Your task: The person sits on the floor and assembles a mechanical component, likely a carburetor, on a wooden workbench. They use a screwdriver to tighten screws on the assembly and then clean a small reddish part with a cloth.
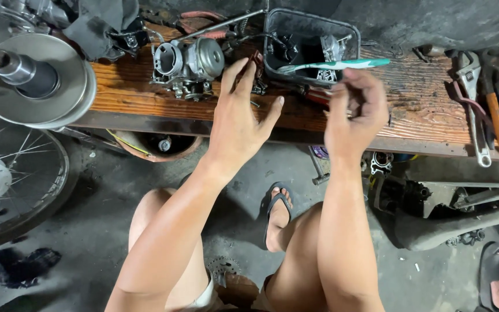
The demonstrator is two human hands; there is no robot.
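Bare knees sit low, above a grey floor. Up on the wooden bench [411,86], the right hand [355,110] pinches a green toothbrush [342,64] over a black tray [312,26]. Left hand [239,118] is spread wide, holding nothing, beside the metal carburetor [189,63]. It looks like cleaning time; brushing needs a steady grip.

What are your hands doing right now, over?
Right hand holds toothbrush over black tray. Left hand open, fingers spread, reaching toward carburetor on wooden bench. Nothing in between.
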